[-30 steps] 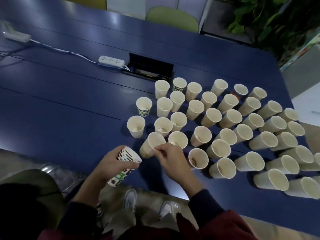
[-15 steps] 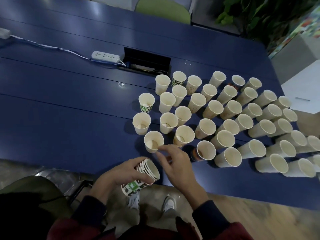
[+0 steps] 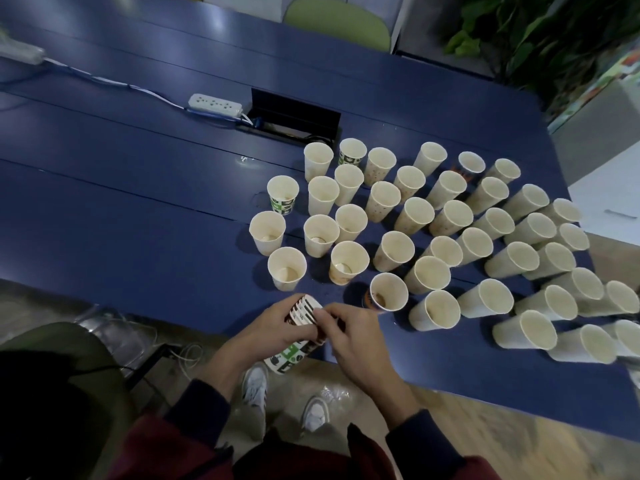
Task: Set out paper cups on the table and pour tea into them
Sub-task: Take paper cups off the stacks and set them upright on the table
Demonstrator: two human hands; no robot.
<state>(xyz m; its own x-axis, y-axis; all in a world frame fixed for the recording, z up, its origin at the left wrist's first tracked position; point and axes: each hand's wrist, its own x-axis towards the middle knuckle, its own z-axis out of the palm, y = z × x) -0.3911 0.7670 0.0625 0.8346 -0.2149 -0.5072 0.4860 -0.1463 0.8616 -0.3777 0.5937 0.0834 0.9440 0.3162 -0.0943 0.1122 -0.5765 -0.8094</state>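
Several paper cups stand upright and open in rough rows on the blue table, spreading from the middle to the right edge. The nearest left one is a plain cup. At the table's near edge my left hand grips a tilted stack of nested cups with a green and black pattern. My right hand pinches the rim at the stack's top end. Tea is not visible in any cup; their bottoms look pale.
A white power strip with its cable lies at the back left beside an open black cable box set in the table. A green chair stands behind the table. My shoes and the floor show below the near edge.
My right hand set a tilted cup upright in the front row, let go of it, and came back to the stack. My left hand moved the stack right and toward the table edge.
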